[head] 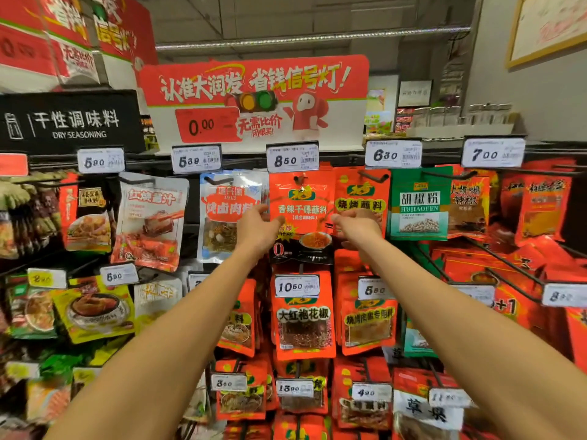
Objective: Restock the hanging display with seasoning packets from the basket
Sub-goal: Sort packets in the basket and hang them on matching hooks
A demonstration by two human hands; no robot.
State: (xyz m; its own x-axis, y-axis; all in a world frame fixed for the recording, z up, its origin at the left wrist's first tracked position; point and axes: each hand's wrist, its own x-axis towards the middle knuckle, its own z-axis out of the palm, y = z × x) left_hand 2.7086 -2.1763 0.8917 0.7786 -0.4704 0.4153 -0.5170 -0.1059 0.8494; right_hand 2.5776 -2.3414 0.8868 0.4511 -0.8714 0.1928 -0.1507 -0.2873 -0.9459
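The red seasoning packet (301,214) hung at the front of a hook (299,179) in the top row of the hanging display, directly under the 8.50 price tag (293,159). Both hands were on it. The left hand (258,231) held its left edge, thumb on the front face and the fingers curled out of sight behind. The right hand (357,225) held the right edge; its grip was mostly hidden by the back of the hand, so how the fingers lay on the packet was hard to tell. The packet's black lower part showed between the two wrists, with part of its print covered by the left hand.

More packets of the same kind seemed to hang behind it, but their number could not be counted. Just to the right hung a second red packet (362,198), its lower half covered by the right hand, and beside that a green pepper packet (419,204). To the left hung a clear-and-white packet (228,214), its right edge behind the left hand.

Five white price tags showed along the top rail: 5.90, 5.39, 8.50, 6.30 and 7.00. Above them stood a red promotional sign (254,96), and a black "Dry Seasoning" sign (70,122) sat at the left. Lower rows were partly blocked by both forearms, and the tags at the bottom right were blurred. The basket was out of view.
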